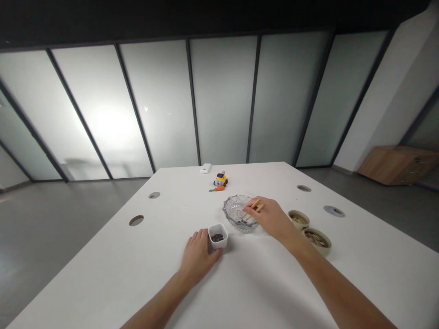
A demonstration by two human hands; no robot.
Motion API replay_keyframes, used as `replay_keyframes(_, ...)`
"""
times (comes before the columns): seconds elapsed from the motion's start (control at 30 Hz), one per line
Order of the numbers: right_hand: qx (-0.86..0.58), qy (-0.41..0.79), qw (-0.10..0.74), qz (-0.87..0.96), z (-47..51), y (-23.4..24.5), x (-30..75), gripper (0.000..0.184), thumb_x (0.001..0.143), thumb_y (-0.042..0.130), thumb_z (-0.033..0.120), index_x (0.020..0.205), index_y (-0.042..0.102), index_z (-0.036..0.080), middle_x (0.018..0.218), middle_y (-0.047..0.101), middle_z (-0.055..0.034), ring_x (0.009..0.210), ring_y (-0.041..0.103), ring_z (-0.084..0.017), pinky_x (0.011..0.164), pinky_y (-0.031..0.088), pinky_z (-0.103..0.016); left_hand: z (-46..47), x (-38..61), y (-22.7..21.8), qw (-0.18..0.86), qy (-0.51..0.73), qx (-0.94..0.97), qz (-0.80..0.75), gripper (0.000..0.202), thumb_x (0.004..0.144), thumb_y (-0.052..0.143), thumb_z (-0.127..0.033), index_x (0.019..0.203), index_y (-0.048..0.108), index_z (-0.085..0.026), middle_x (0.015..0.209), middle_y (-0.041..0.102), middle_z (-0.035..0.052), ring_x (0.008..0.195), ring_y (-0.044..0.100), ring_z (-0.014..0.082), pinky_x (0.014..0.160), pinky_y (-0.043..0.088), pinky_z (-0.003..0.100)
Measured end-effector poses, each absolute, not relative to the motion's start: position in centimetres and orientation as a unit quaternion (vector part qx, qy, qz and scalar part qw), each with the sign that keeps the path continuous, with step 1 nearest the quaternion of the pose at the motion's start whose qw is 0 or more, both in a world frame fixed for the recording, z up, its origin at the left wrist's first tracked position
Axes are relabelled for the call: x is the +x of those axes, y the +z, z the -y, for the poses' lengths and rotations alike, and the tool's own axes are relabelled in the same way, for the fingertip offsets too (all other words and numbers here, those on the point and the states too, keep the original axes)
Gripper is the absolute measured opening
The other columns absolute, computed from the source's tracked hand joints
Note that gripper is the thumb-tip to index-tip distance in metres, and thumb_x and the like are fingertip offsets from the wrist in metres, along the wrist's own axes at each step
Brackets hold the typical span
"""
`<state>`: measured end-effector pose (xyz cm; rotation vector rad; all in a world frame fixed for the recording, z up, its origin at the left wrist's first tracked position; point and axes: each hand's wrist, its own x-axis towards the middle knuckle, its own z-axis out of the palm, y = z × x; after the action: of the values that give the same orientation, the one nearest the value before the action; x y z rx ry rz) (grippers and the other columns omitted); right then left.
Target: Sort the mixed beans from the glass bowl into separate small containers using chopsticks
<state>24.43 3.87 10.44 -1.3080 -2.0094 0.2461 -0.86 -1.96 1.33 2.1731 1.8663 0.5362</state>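
Observation:
My left hand [198, 257] rests on the table around a small square white cup [221, 244], steadying it between thumb and fingers. Small dark seeds or beans [217, 237] lie at the bottom of the cup. In my right hand [272, 220] is a pair of wooden chopsticks [256, 204], pinched by the fingers, tips down inside a clear patterned glass bowl [227, 206]. A few dark seeds [243, 221] sit in the bowl near the tips; whether the tips grip one, I cannot tell.
Two cream bowls [325, 247] with pale pieces inside stand right of my right wrist. Beyond the glass bowl are an orange carrot-shaped item [218, 188], a yellow toy car [221, 178] and a white box-like device [206, 168]. The white table [113, 274] has several round holes.

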Motion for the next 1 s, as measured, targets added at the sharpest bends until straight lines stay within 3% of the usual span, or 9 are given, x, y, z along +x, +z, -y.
replay_keyframes(0.33,-0.500,0.118,0.370,0.775,-3.91,10.02,24.61,0.025,0.092,0.062,0.042,0.080,0.074,0.023,0.085,0.078,-0.0065,0.078,0.071,-0.023,0.077,0.053,-0.035,2.18,-0.66,1.73,0.112,0.177,0.742,-0.637,0.027,0.088,0.065,-0.043,0.104,0.057,-0.022,0.110,0.068,0.0082,0.107,0.060,0.0272,0.089,0.042,0.035)
replay_keyframes(1.0,-0.494,0.147,0.380,0.768,-4.04,10.21,24.52,0.028,0.092,0.062,0.041,0.073,0.074,0.024,0.087,0.080,-0.0063,0.083,0.075,-0.024,0.077,0.056,-0.034,1.95,-0.82,1.43,0.106,0.182,0.743,-0.635,0.026,0.088,0.064,-0.043,0.102,0.056,-0.022,0.108,0.067,0.0086,0.105,0.061,0.0278,0.086,0.042,0.035)
